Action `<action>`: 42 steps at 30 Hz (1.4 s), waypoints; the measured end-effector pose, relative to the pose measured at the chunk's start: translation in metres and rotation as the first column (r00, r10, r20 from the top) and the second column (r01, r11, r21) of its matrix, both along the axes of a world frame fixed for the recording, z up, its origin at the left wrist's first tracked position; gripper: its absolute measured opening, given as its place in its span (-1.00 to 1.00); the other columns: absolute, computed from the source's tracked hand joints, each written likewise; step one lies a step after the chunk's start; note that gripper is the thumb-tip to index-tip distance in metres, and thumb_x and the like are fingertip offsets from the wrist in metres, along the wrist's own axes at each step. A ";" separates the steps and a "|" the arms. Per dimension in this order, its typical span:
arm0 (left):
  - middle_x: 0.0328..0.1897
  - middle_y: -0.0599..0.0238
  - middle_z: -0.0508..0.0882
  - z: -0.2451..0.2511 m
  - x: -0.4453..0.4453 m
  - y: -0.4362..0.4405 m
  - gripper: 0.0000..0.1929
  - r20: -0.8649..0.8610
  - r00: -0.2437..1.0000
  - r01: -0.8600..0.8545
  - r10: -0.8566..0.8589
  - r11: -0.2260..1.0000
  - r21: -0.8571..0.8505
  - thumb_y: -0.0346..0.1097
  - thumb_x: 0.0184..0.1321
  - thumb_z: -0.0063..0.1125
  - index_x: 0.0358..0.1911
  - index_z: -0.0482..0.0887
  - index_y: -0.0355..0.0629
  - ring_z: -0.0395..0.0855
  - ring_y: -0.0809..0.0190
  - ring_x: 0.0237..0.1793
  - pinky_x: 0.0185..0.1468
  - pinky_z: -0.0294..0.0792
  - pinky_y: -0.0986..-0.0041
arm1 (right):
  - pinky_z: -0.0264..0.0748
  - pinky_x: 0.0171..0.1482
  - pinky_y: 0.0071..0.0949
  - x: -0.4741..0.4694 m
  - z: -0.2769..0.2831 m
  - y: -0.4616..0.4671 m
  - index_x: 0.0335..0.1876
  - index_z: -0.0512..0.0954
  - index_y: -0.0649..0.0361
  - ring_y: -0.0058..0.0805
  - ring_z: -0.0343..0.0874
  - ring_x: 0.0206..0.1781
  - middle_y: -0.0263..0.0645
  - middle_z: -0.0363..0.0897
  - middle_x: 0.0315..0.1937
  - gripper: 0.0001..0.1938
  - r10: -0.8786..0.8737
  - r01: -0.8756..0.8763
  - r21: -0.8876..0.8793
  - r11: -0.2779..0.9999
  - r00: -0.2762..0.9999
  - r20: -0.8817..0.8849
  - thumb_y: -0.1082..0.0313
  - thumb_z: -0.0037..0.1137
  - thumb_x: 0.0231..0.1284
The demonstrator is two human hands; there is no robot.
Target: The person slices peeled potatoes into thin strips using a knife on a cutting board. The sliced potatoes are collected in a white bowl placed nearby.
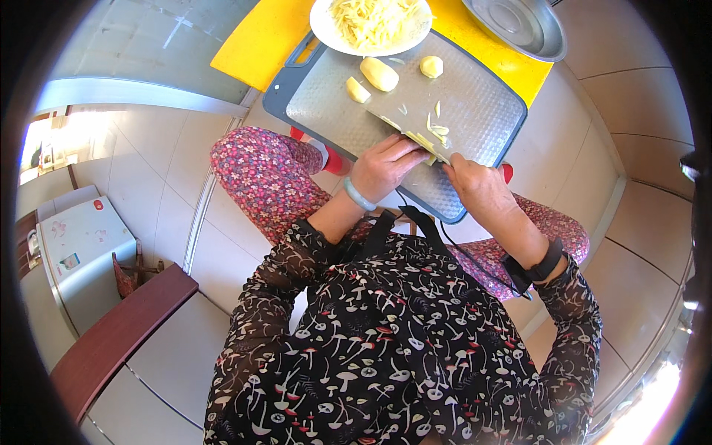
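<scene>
My right hand [479,181] grips a kitchen knife [413,119], its handle hidden in my fist. The grey blade slants up and left across the cutting board [478,105], and its outline partly merges with the board's surface. Against the near side of the blade, the fingers of my left hand [387,164] hold pale potato slices [421,141], partly covered by those fingers. Several thin potato strips [439,131] lie just beyond, on the blade or the board; I cannot tell which. Farther back rest a peeled potato [379,74], a cut potato piece [357,90] and a small potato chunk [431,67].
A white plate [318,29] heaped with potato shreds [374,22] overlaps the board's far edge. At the far right, a metal basin [514,28] stands on the yellow table [253,47]. A dark red bench [130,334] and a white appliance [89,245] are at left.
</scene>
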State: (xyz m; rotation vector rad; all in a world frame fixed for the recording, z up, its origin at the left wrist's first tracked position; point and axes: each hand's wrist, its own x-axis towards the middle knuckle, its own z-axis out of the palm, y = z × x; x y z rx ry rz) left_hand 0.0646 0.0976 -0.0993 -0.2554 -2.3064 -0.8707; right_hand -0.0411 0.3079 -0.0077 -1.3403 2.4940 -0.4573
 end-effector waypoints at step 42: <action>-0.03 0.25 0.79 -0.002 -0.003 -0.004 -0.74 -0.054 0.999 -0.005 0.004 1.000 -0.004 -0.46 0.12 0.38 -0.09 0.86 -0.16 0.79 0.09 -0.01 0.05 0.68 0.32 | 0.55 -0.31 0.16 -0.010 0.001 -0.003 -0.16 0.52 0.21 0.31 0.69 -0.34 0.15 0.66 -0.44 -0.77 -0.024 0.024 0.010 1.000 1.000 0.019 0.24 0.23 0.60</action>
